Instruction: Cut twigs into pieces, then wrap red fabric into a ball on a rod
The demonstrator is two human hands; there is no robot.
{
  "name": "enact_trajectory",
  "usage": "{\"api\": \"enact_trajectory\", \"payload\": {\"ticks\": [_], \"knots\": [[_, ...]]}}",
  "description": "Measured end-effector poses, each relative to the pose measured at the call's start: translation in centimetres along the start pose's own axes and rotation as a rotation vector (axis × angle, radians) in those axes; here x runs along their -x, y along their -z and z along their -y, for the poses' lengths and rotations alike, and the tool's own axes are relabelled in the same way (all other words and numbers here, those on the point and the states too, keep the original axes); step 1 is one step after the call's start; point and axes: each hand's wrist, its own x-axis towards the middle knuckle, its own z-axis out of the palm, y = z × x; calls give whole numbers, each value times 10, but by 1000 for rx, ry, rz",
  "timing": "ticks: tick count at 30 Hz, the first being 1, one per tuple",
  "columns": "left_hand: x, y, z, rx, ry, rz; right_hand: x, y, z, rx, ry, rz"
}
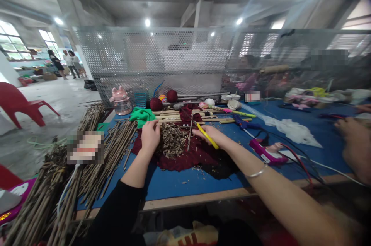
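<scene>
In my right hand [213, 134] is a pair of scissors [208, 137] with yellow handles, its dark blades pointing up and left. A thin grey-brown stick [189, 137] runs beside the blades; whether they touch it I cannot tell. My left hand [150, 136] is at the left edge of a heap of short chopped dry stems [174, 141], fingers loosely extended and partly hidden, with nothing visible in it. The heap lies on a dark red cloth [176, 164]. Just beyond my left hand is a green cloth [142, 116].
Bundles of long dry stalks [116, 153] lie to the left. Yarn balls [172, 95], pale sticks [171, 115] and a pink-topped jar [121, 101] stand at the back. A glue gun [240, 122], a purple power strip [268, 153] and another person's hand [352, 134] are to the right.
</scene>
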Motion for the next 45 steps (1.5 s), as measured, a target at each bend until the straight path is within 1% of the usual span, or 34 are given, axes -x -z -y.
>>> {"api": "enact_trajectory", "payload": {"ticks": [2, 4, 6, 7, 8, 9, 11, 14, 16, 18, 20, 22, 23, 25, 27, 30, 33, 36, 38, 39, 40, 41, 42, 43, 44, 45], "knots": [[2, -9, -10, 40, -67, 65, -18, -9, -4, -160, 30, -95], [-1, -17, -21, 25, -135, 145, -34, -18, -10, -253, 76, -233], [-8, -23, -33, -108, -238, 276, -44, -27, -20, -228, 140, -407], [-12, -26, -39, -196, -292, 352, -46, -30, -25, -188, 179, -475], [-18, -29, -44, -278, -337, 423, -47, -32, -30, -149, 222, -514], [-23, -32, -48, -345, -370, 485, -47, -33, -35, -118, 260, -524], [-33, -39, -53, -414, -390, 571, -43, -34, -42, -81, 298, -482], [-44, -46, -54, -450, -372, 645, -37, -33, -44, -74, 285, -420], [-48, -45, -52, -467, -362, 658, -34, -32, -42, -74, 288, -416], [-48, -37, -48, -452, -352, 604, -32, -30, -38, -63, 299, -421], [-43, -25, -42, -369, -299, 472, -31, -28, -35, -36, 299, -408], [-34, -14, -38, -231, -144, 328, -28, -26, -32, 2, 288, -361], [-29, -9, -35, -156, -43, 279, -26, -26, -31, 27, 279, -332], [-19, -4, -32, -18, 129, 216, -23, -27, -28, 95, 264, -281], [-12, -2, -31, 97, 224, 175, -19, -30, -25, 171, 259, -252], [-4, -3, -32, 229, 290, 125, -15, -36, -23, 248, 297, -229], [6, -3, -34, 268, 297, 149, -13, -40, -23, 276, 326, -205], [15, -2, -32, 253, 272, 184, -12, -42, -22, 267, 316, -184], [14, 1, -27, 308, 308, 141, -12, -41, -22, 252, 298, -198], [10, 4, -23, 378, 361, 78, -13, -40, -21, 239, 292, -216], [6, 8, -19, 475, 431, -20, -13, -40, -21, 221, 291, -240], [0, 12, -14, 591, 505, -141, -14, -39, -21, 197, 291, -266], [-6, 16, -10, 717, 570, -291, -15, -38, -22, 168, 292, -294], [-11, 20, -7, 823, 592, -429, -16, -38, -22, 133, 296, -322], [-15, 23, -4, 890, 593, -527, -18, -38, -23, 95, 298, -353], [-17, 24, -2, 912, 592, -569, -19, -37, -25, 58, 295, -384]]}}
